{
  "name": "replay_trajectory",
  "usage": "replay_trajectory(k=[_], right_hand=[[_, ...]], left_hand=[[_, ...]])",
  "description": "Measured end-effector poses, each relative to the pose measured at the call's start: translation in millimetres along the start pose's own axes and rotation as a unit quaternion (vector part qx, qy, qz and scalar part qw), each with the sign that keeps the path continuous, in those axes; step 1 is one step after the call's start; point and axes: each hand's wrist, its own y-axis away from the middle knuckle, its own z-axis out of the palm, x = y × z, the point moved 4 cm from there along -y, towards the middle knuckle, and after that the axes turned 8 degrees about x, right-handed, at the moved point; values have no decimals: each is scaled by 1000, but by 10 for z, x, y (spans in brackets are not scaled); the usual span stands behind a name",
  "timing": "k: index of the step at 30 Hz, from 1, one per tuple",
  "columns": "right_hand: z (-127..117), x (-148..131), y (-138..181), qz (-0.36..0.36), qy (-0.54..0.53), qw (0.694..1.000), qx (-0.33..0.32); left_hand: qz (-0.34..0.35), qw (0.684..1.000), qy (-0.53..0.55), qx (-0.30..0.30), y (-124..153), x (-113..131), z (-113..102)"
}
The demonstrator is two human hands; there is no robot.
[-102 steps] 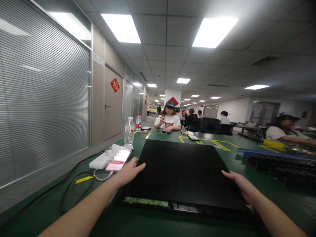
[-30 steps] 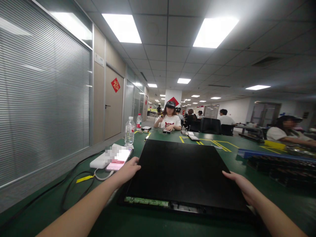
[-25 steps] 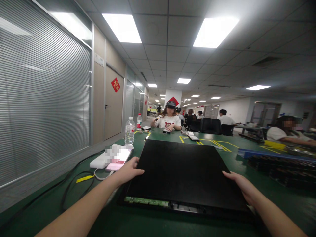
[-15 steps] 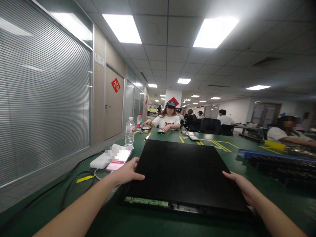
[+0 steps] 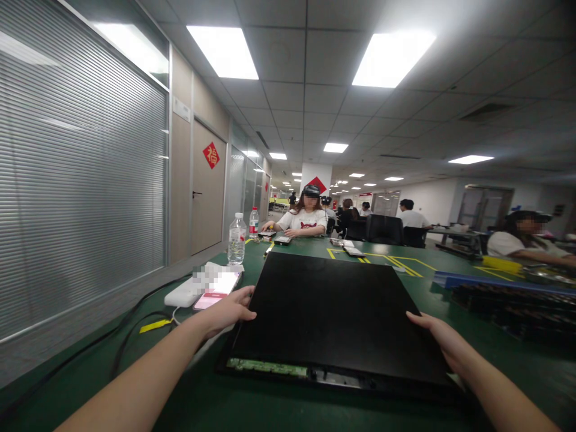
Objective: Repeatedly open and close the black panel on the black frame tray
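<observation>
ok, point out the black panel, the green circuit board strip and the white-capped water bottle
Black panel [image 5: 328,315]: head view, middle of its broad top face.
Green circuit board strip [image 5: 267,367]: head view, middle of its exposed length.
White-capped water bottle [image 5: 236,243]: head view, middle of its clear body.

From where I'm standing, it's a green tabletop, with a black panel lying between the left hand and the right hand. Beside the left hand lie a lit phone, a white block and a black cable, with a clear water bottle and a red-capped one standing farther beyond. Yellow tape lines mark the surface ahead of the right hand, and dark parts lie to its right.
</observation>
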Motion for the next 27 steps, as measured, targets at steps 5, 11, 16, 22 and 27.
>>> replay_trajectory(k=[5, 11, 16, 22, 27], right_hand=[[24, 12, 39, 23, -7, 1000, -7], [44, 33, 81, 106, -56, 990, -69], [81, -31, 162, 136, -94, 971, -172], [128, -105, 268, 109, -76, 972, -194], [50, -174, 250, 37, -50, 995, -81]], left_hand=[[-16, 997, -44, 56, -5, 22, -24], [-24, 996, -2, 86, -52, 22, -35], [-20, 994, 43, 100, -114, 27, -61], [3, 986, 129, 105, -28, 187, 3], [5, 976, 133, 171, 64, 264, -49]])
